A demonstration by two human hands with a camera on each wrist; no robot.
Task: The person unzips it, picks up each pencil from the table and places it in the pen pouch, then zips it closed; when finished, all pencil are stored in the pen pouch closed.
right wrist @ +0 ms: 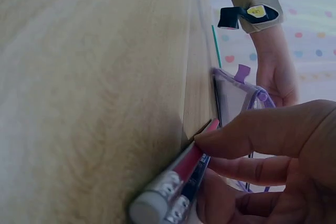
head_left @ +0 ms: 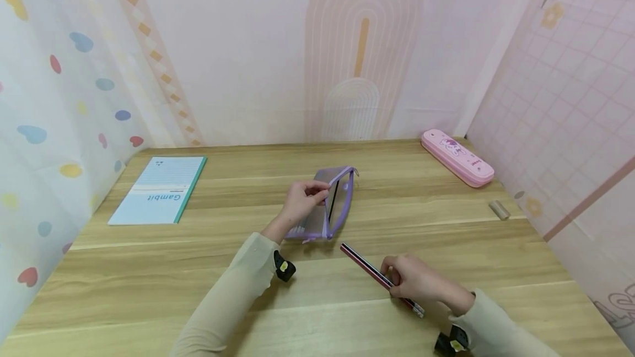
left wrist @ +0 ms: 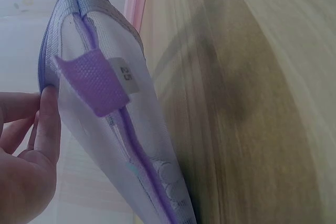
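Observation:
A mesh zip pouch (head_left: 317, 211) with purple edging lies mid-table, its top side gaping. My left hand (head_left: 301, 201) pinches its zip edge between thumb and fingers; the left wrist view shows this hand (left wrist: 37, 135) at the rim, beside a purple fabric tab (left wrist: 97, 82). A dark, thin stick (head_left: 333, 201) shows through the opening. Nearer me, my right hand (head_left: 414, 279) grips two pencils (head_left: 364, 264), one red and one dark, slanting toward the pouch. In the right wrist view their white eraser (right wrist: 149, 207) ends point back toward the camera, low over the tabletop.
A lined notebook (head_left: 156, 191) marked Gambit lies at the left. Toward the back right sits a pink pencil case (head_left: 456, 157), with a small beige, block-like piece (head_left: 499, 210) in front of it. Printed cloth (head_left: 248, 59) hangs behind the wooden table (head_left: 124, 291) and along both sides.

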